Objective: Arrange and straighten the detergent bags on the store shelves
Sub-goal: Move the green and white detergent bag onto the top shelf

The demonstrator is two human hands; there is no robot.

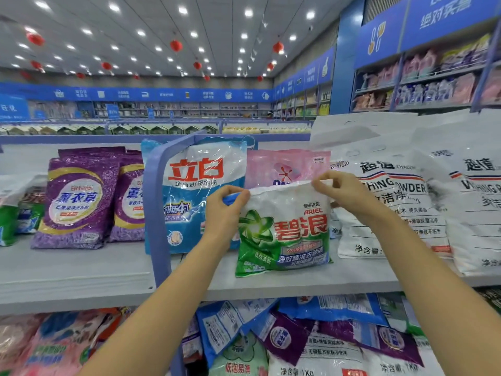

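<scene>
**Mate:** Where are we on this shelf?

**Me:** Starting at the left, the purple bags [77,202] stand upright and fairly tidy. Past the blue divider [157,207], the blue-and-white bag [195,185] is up on its base too. Those look done to me.

**Mate:** And the one you've got?

**Me:** The green-and-white bag [284,234]. It's standing on the shelf [81,272], in front of the pink bag [284,166], between the blue-and-white one and the big white bags [387,207]. My left hand [225,213] pinches its top left corner, fingers curled over the seam. My right hand [341,194] pinches the top edge near the right corner. Both are gripping, with the bag upright between them and its bottom on the shelf.

**Mate:** What's left?

**Me:** This one sits forward of its neighbours and a touch askew, so I reckon it wants squaring up. The white bags on the right slump against each other. Below, the lower-shelf bags [298,343] lie jumbled, overlapping at all angles. That's most of the work, I'd say.
</scene>
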